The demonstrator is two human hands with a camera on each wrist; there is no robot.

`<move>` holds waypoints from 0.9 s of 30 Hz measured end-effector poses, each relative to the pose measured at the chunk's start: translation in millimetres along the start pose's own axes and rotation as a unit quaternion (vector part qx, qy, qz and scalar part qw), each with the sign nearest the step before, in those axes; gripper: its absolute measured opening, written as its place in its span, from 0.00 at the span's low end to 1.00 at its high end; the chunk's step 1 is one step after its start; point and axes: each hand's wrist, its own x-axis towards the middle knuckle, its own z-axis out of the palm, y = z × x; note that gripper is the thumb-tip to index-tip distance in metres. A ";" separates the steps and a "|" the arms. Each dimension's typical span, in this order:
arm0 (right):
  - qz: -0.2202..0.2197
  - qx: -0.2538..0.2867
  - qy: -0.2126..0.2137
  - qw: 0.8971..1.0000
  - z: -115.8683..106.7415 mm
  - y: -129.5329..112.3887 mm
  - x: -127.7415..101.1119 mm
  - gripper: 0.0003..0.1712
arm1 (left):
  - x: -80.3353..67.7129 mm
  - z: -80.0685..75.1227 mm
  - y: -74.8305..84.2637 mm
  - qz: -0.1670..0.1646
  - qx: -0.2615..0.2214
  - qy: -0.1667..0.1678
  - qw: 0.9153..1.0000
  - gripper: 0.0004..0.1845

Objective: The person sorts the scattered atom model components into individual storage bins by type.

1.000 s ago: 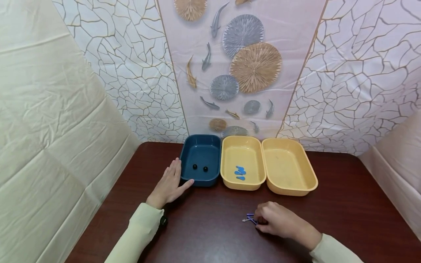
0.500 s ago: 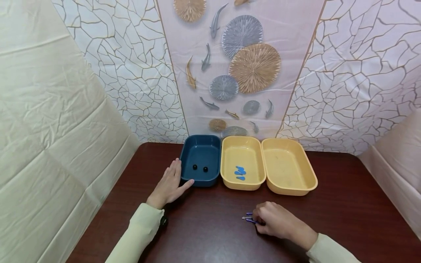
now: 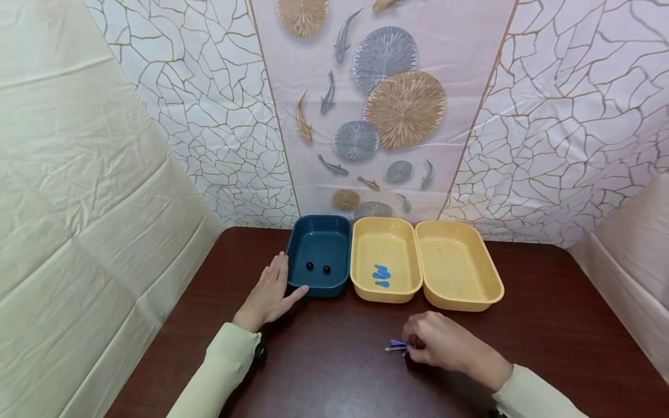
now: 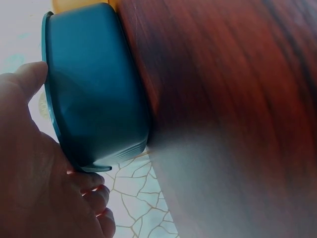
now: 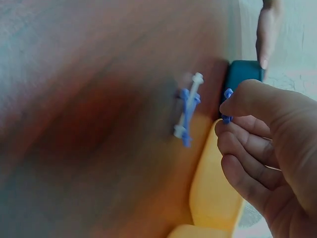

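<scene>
Sorting small pieces into three trays, with a few pieces still on the counter.

The blue tray [image 3: 319, 255] holds two black beads [image 3: 317, 267]; the yellow tray [image 3: 385, 259] beside it holds blue chips [image 3: 382, 273]; the far yellow tray [image 3: 459, 265] looks empty. In front of the trays, the right hand [image 3: 444, 343] pinches one small blue piece [image 5: 227, 105], other small sticks [image 5: 187, 112] lie near. The left hand [image 3: 269, 293] rests flat, fingers straight, against the blue tray.

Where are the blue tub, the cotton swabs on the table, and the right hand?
blue tub [image 3: 319, 241]: head view, bare inner floor at the back.
cotton swabs [image 5: 187, 110]: right wrist view, where the sticks cross.
right hand [image 3: 444, 345]: head view, back of the hand.
</scene>
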 end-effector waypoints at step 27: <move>0.059 -0.071 0.061 0.994 -111.0 44.7 4.8 0.10 | -0.4 0.3 0.1 -0.001 -0.003 0.002 1.000 0.55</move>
